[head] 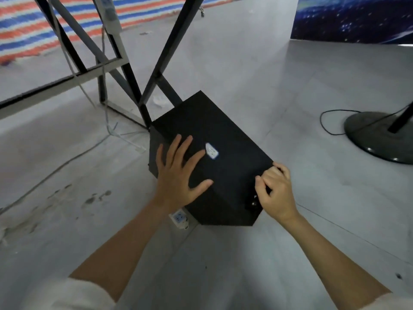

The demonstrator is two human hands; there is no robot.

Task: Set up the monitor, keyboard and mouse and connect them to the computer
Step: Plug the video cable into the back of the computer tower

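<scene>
A black computer case stands on the grey floor beside black table legs. A small white sticker sits on its top face. My left hand rests flat on the top of the case with fingers spread. My right hand has its fingers curled over the case's near right corner, gripping the edge. No monitor, keyboard or mouse is in view.
A white power strip lies on the floor under the case's near left edge. Black metal table legs and grey cables stand to the left. A round black stand base with a thin cord sits at right.
</scene>
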